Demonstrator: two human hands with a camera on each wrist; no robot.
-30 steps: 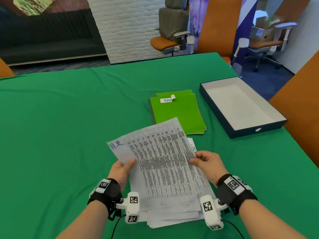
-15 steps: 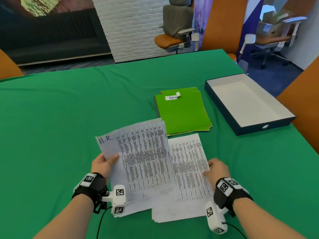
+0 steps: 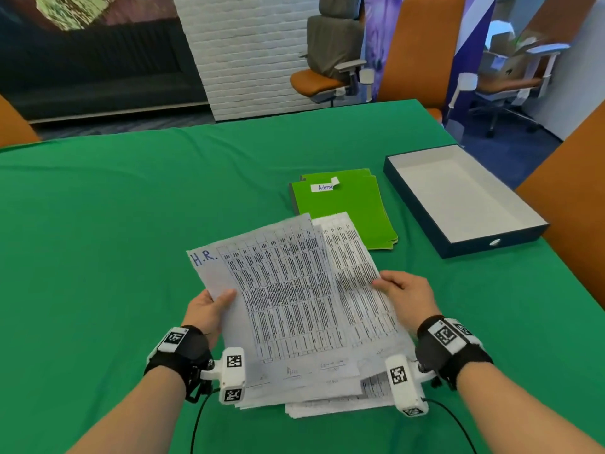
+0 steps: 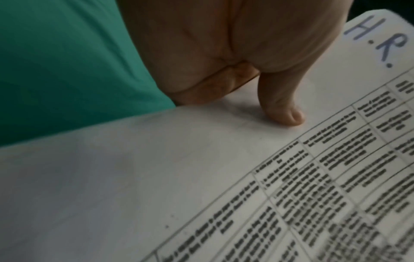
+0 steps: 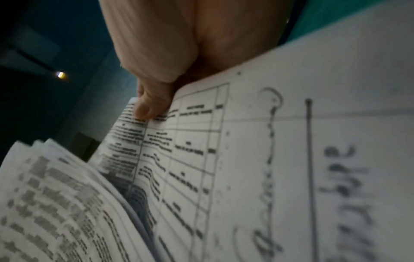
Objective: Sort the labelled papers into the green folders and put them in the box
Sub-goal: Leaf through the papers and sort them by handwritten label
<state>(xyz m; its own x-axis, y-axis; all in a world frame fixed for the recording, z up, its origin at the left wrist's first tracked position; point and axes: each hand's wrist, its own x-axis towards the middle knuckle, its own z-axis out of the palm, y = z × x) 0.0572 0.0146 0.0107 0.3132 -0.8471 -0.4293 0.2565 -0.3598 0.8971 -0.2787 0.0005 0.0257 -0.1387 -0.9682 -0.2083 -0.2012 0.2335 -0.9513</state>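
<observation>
A sheaf of printed papers (image 3: pixel 288 296) with "H.R." handwritten on the top sheet is held above the green table. My left hand (image 3: pixel 209 306) pinches the left edge of the H.R. papers (image 4: pixel 224 168), thumb on top. My right hand (image 3: pixel 402 293) pinches the lifted right edge of a sheet (image 5: pixel 179 141) lower in the pile. More sheets (image 3: pixel 327 404) lie stacked beneath. Bright green folders (image 3: pixel 343 211), the top one tagged "Admin", lie just beyond the papers. The open dark box (image 3: pixel 465 204) with a white inside stands to their right.
The table under the green cloth (image 3: pixel 114 240) reaches far to the left and back. Orange chairs stand at the right edge (image 3: pixel 573 208), the far edge (image 3: pixel 422 44) and the far left corner (image 3: pixel 13 126). The table's right edge runs close behind the box.
The H.R. sheets, pulled left half a second ago, are back over the pile. My right hand went from resting flat on the lower stack to lifting a sheet's right edge.
</observation>
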